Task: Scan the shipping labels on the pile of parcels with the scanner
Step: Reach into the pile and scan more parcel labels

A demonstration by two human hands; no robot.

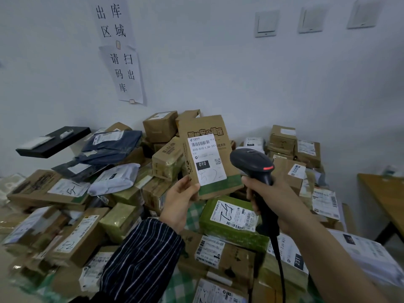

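parcel held up to the scanner above a heaped pile

seen from the person's own head, looking down over both arms. the left hand, in a dark striped sleeve, lifts a flat brown parcel upright above the pile. its fingers are closed on the parcel's lower left corner, thumb in front, so the white shipping label faces the person with the barcode uncovered. holding it by the corner seems meant to leave the printed code clear for reading.

the right hand is wrapped shut around the handle of a black scanner, whose head sits just right of the label and turns toward it. a red light shows on the scanner head. its cable hangs down past the forearm.

below, the pile of parcels covers the surface from its left edge to the far wall: brown boxes, grey and dark mailing bags, and a green parcel directly under the hands, most with labels up. paper signs are taped on the wall beyond. a wooden table stands at the right.

judging by the pose, this parcel is being scanned now; many remain.
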